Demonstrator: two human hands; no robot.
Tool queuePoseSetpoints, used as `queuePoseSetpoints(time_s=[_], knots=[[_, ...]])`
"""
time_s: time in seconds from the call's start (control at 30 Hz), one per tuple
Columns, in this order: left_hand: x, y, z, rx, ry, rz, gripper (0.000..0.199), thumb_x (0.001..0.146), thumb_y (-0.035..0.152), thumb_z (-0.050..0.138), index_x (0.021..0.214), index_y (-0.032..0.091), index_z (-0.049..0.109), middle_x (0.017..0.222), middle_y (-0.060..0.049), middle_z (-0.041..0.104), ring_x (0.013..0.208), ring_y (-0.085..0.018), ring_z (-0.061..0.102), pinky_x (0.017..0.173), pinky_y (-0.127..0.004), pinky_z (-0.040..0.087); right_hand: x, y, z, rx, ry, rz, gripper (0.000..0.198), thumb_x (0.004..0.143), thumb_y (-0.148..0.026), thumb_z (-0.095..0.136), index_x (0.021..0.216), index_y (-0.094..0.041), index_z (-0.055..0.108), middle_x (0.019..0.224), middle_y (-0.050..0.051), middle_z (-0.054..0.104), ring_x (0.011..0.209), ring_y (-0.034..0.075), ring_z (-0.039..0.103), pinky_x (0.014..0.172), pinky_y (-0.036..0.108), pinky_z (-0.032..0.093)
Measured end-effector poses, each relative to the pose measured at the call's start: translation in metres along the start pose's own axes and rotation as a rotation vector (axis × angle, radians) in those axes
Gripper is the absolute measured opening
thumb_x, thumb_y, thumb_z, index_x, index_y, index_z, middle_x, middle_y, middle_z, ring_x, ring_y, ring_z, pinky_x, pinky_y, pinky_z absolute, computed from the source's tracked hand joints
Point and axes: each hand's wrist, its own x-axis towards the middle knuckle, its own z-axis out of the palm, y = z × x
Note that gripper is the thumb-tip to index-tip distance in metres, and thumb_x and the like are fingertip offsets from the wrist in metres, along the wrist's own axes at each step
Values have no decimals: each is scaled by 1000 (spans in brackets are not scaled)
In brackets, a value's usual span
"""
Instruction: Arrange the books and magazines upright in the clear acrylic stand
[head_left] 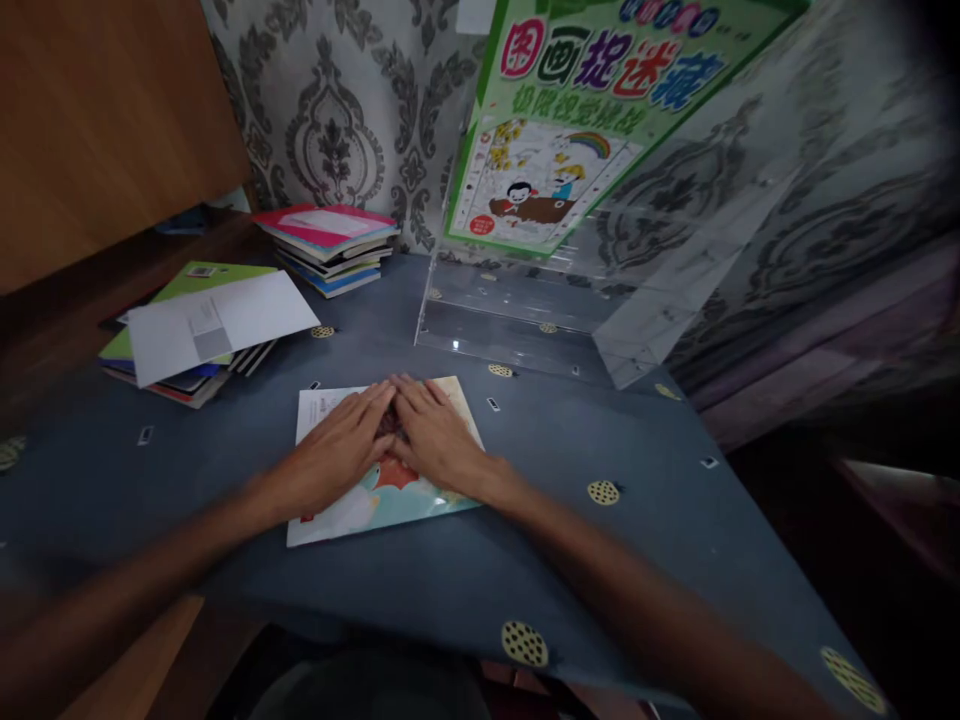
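Observation:
A thin picture book (pixel 405 508) with a pale, colourful cover lies on the table in front of me. My left hand (pixel 341 447) rests flat on its left part, fingers stretched forward. On its right part lies my right hand (pixel 437 435), palm down with the fingers out. The fingertips of both hands meet near the book's far middle, and the thumbs touch or nearly touch. Much of the cover is hidden beneath the hands. Neither hand grips anything.
A clear acrylic rack (pixel 510 335) stands behind the book, with a green picture book (pixel 555 180) upright in its upper part. At the back left are a book stack (pixel 330 240) and another pile (pixel 225 320). The dark table (pixel 600 570) has a pineapple print.

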Motion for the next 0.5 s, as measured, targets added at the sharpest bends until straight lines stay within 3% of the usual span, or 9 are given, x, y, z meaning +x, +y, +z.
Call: queuePoseSetpoints(time_s=[0.1, 0.23, 0.4, 0.5], knots=[[-14, -9, -2, 101, -40, -61, 70, 104, 55, 31, 154, 7, 32, 160, -21, 38, 152, -29, 31, 125, -50, 25, -14, 21, -8, -37, 31, 101, 62, 104, -52, 36, 149, -10, 46, 153, 20, 49, 145, 31, 40, 120, 56, 31], [-43, -24, -10, 164, -65, -149, 74, 103, 61, 25, 159, 12, 27, 165, -17, 30, 155, -30, 23, 125, -52, 24, -27, 35, -13, -64, 50, 159, 62, 105, -52, 30, 149, -12, 46, 150, 18, 51, 142, 30, 43, 118, 52, 34], [-83, -26, -14, 219, -102, 8, 98, 89, 80, 39, 163, 22, 13, 170, -14, 13, 156, -37, 16, 121, -57, 27, -35, 27, -14, -130, 74, 199, 59, 106, -49, 34, 146, -8, 48, 146, 19, 55, 136, 31, 47, 114, 49, 36], [-83, -37, -24, 210, -169, 98, 90, 93, 76, 38, 163, 28, 10, 170, -9, 15, 155, -35, 18, 120, -54, 29, -49, 17, -21, -225, 108, 263, 53, 104, -47, 41, 138, -8, 54, 134, 19, 62, 123, 32, 55, 105, 47, 41]])
